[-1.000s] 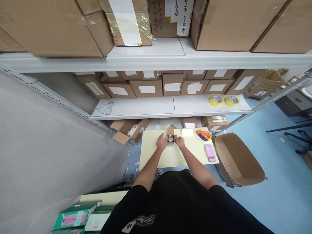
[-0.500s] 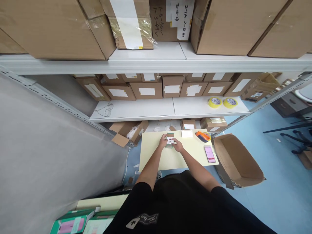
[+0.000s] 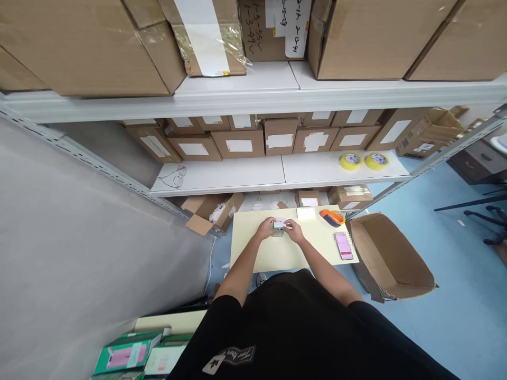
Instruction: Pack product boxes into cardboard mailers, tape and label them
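Observation:
My left hand (image 3: 266, 228) and my right hand (image 3: 294, 231) are on either side of a small green-and-white box (image 3: 278, 233) on the pale yellow table (image 3: 253, 256). A white piece with dark print (image 3: 279, 223) lies over the box top, its left edge at the left fingers. The right hand's fingertips pinch its right edge. Whether it is a flap or a separate card is too small to tell. Behind the right hand lies a flat white box or stack of cards (image 3: 306, 213).
An orange and blue tape dispenser (image 3: 331, 217) and a pink-screened phone (image 3: 343, 246) lie on the table's right side. An open carton (image 3: 392, 258) stands on the floor to the right. Shelves (image 3: 237, 177) with cardboard boxes rise behind, and yellow tape rolls (image 3: 350, 161) sit there.
The box's raised brown flap no longer shows, and the white printed piece now covers the top where a white interior with dark parts was visible. Both hands stay at the box.

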`<action>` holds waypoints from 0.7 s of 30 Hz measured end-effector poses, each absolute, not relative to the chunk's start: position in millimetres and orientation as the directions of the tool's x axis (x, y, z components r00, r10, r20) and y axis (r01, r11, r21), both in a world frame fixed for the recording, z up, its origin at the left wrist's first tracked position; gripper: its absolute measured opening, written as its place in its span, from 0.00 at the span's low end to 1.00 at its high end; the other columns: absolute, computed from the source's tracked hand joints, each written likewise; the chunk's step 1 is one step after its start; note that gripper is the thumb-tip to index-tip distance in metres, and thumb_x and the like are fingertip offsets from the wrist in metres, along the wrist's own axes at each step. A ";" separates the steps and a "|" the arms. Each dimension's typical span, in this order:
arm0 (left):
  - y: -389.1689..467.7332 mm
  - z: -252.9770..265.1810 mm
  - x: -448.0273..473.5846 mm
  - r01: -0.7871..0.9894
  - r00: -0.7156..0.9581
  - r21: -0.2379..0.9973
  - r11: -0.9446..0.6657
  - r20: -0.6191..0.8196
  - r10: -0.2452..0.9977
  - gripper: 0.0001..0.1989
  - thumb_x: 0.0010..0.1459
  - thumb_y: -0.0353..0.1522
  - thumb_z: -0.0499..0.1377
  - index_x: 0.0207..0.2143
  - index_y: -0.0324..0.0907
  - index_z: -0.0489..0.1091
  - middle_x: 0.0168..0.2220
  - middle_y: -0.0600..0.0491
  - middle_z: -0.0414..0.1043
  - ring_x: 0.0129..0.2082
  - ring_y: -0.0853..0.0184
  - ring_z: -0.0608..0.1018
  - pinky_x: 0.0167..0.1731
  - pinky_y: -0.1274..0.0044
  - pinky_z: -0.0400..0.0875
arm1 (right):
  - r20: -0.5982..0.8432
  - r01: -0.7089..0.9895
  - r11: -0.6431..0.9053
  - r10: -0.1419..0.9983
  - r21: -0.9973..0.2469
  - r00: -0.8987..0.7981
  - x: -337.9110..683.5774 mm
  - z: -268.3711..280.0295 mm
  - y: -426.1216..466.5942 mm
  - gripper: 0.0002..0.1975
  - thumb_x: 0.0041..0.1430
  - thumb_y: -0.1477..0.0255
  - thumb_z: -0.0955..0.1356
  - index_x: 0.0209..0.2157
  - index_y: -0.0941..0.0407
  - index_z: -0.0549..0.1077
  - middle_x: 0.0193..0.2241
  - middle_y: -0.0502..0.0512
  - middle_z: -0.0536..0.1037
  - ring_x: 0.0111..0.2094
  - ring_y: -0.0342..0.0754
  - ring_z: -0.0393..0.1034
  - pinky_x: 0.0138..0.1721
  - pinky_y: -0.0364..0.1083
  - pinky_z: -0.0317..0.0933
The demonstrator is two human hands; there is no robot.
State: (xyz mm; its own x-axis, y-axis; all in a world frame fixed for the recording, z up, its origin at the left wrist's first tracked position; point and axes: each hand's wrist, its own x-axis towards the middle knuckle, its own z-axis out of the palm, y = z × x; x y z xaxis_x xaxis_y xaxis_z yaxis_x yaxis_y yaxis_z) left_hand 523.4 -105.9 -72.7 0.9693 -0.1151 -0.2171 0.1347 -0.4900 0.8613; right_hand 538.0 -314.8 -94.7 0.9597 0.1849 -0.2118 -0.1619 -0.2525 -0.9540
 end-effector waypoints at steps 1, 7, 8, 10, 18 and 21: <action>-106.1 -74.2 523.1 0.139 0.970 0.858 -0.494 -0.219 -0.108 0.22 0.44 0.26 0.66 0.45 0.45 0.74 0.54 0.50 0.76 0.56 0.59 0.77 0.56 0.68 0.72 | -0.211 -0.158 -0.268 0.178 -0.950 0.961 538.4 -95.4 -313.1 0.19 0.46 0.55 0.74 0.37 0.51 0.73 0.43 0.53 0.80 0.45 0.53 0.77 0.47 0.54 0.73; -107.8 -79.4 520.7 0.155 0.974 0.852 -0.500 -0.216 -0.065 0.20 0.47 0.27 0.65 0.45 0.46 0.74 0.54 0.51 0.78 0.55 0.57 0.78 0.56 0.66 0.73 | -0.193 -0.134 -0.322 0.158 -0.937 0.968 538.3 -103.3 -309.1 0.14 0.48 0.61 0.72 0.36 0.52 0.74 0.43 0.53 0.80 0.42 0.52 0.77 0.43 0.51 0.74; -108.4 -78.9 520.3 0.148 0.975 0.849 -0.507 -0.210 -0.067 0.20 0.46 0.27 0.65 0.45 0.46 0.75 0.54 0.51 0.78 0.55 0.57 0.78 0.57 0.65 0.73 | -0.190 -0.129 -0.331 0.159 -0.935 0.969 538.1 -104.7 -309.2 0.13 0.48 0.62 0.72 0.36 0.52 0.74 0.43 0.54 0.80 0.42 0.52 0.77 0.43 0.51 0.74; -109.6 -77.3 519.7 0.129 0.978 0.847 -0.516 -0.195 -0.074 0.21 0.46 0.26 0.65 0.45 0.46 0.76 0.56 0.51 0.77 0.57 0.57 0.78 0.58 0.65 0.72 | -0.182 -0.117 -0.346 0.163 -0.931 0.970 537.6 -107.2 -309.7 0.12 0.48 0.65 0.71 0.36 0.52 0.74 0.44 0.54 0.80 0.42 0.52 0.77 0.43 0.51 0.74; -110.2 -78.0 515.7 0.110 0.985 0.829 -0.549 -0.166 -0.054 0.18 0.51 0.26 0.64 0.45 0.47 0.78 0.61 0.52 0.75 0.57 0.56 0.78 0.60 0.66 0.71 | -0.161 -0.082 -0.396 0.170 -0.915 0.972 537.8 -113.4 -310.2 0.11 0.49 0.70 0.69 0.37 0.52 0.75 0.43 0.54 0.81 0.39 0.51 0.77 0.45 0.51 0.74; -110.0 -84.1 513.8 0.124 0.984 0.826 -0.549 -0.174 -0.039 0.14 0.55 0.29 0.64 0.44 0.47 0.79 0.55 0.51 0.79 0.49 0.58 0.82 0.56 0.66 0.74 | -0.178 -0.082 -0.420 0.195 -0.904 0.965 538.1 -114.0 -310.0 0.10 0.48 0.71 0.70 0.36 0.51 0.76 0.43 0.54 0.82 0.39 0.52 0.78 0.46 0.51 0.73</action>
State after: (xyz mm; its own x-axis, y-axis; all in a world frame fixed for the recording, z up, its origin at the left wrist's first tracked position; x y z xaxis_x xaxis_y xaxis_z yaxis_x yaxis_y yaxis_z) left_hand 513.8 -110.0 -84.1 0.9840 -0.0394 -0.1736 0.1238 -0.5494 0.8264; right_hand 538.1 -310.0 -114.0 0.9645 0.1947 -0.1783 -0.0823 -0.4198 -0.9039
